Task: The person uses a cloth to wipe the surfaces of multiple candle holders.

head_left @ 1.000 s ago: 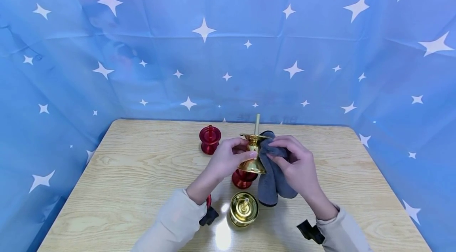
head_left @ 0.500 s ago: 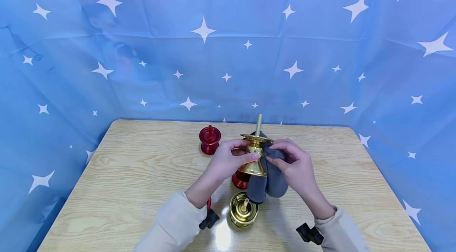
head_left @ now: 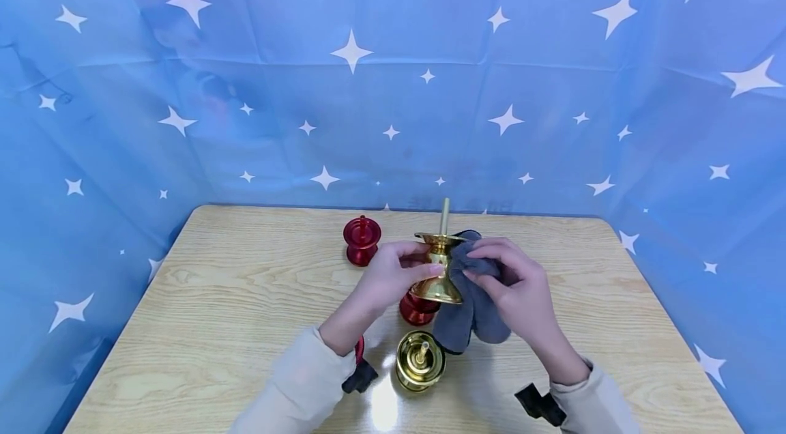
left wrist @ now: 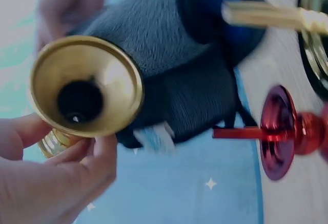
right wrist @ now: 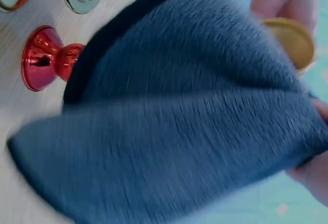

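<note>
My left hand (head_left: 393, 273) grips a gold candle holder (head_left: 437, 277) by its narrow waist, upright above the table with its spike pointing up. In the left wrist view the hollow underside of the holder's base (left wrist: 120, 75) faces the camera. A grey plush cloth (head_left: 488, 308) with a dark edge is pinched between the thumb and fingers of my right hand (head_left: 518, 284). Folds of it hang down beside the gold holder and overlap its right side. In the right wrist view the cloth (right wrist: 169, 152) fills most of the picture and is blurred.
A second gold candle holder (head_left: 420, 360) stands nearer on the wooden table (head_left: 245, 270). One red candle holder (head_left: 362, 241) stands at the back, another (head_left: 417, 309) behind the held one. A third red piece (head_left: 359, 350) is mostly hidden by the left wrist. A starry blue curtain (head_left: 393, 99) hangs behind.
The cloth swings left against the gold holder, then back right with my right hand. My left hand keeps its grip; the holder shifts and tilts slightly.
</note>
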The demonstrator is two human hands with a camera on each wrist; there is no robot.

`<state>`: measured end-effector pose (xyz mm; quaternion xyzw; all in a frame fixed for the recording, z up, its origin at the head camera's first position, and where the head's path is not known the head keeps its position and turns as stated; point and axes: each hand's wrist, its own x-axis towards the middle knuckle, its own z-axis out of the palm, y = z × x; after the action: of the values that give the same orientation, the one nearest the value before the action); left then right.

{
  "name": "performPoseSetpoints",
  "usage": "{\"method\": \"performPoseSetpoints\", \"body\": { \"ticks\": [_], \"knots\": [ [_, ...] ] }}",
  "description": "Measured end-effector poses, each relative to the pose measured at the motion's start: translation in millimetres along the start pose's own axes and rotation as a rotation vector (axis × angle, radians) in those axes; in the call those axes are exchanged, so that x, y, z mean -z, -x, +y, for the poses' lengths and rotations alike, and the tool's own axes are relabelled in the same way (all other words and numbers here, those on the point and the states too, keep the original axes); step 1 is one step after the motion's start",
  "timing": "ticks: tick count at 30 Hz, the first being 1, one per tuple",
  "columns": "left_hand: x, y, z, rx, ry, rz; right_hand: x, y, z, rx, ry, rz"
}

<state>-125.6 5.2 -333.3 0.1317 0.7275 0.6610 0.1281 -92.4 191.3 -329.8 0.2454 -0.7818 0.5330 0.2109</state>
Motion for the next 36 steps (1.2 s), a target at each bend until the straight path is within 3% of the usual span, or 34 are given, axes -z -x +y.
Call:
{"method": "performPoseSetpoints", "body": {
  "ticks": [3, 6, 9, 12, 16, 19, 21, 24, 27, 36],
  "knots": [
    [3.5, 0.5, 2.1, 0.035, 0.212, -0.044, 3.7, 2.5, 7.2, -0.085, -0.151, -0.016],
    [3.9, 1.9, 4.8, 0.063, 0.288, -0.078, 3.5, 5.2, 12.7, -0.135, -0.198, -0.025],
    [1.4, 3.0, 4.9, 0.083, 0.252, -0.067, 1.6, 5.9, 13.3, -0.153, -0.185, -0.024],
    [-1.7, 3.3, 1.9, 0.067, 0.129, -0.010, -0.7, 4.5, 8.0, -0.131, -0.131, -0.018],
    [-3.9, 3.3, -1.2, 0.000, -0.067, 0.045, -3.6, 1.9, -3.0, 0.025, 0.091, -0.008],
    [-2.5, 2.8, -1.1, -0.006, -0.096, 0.044, -3.5, 1.0, -8.1, 0.118, 0.202, -0.007],
    [0.2, 2.7, 0.3, 0.024, -0.033, 0.036, -1.9, 1.1, -8.0, 0.111, 0.169, -0.019],
    [4.9, 2.6, 3.3, 0.059, 0.114, 0.014, 2.1, 1.5, -3.9, 0.046, 0.015, -0.052],
    [8.8, 3.0, 6.8, 0.060, 0.160, -0.028, 3.8, 1.6, 2.3, 0.006, -0.125, -0.059],
    [24.6, 1.5, 21.2, -0.015, -0.062, -0.211, 5.9, -0.9, 8.2, 0.044, -0.128, -0.023]
  ]
}}
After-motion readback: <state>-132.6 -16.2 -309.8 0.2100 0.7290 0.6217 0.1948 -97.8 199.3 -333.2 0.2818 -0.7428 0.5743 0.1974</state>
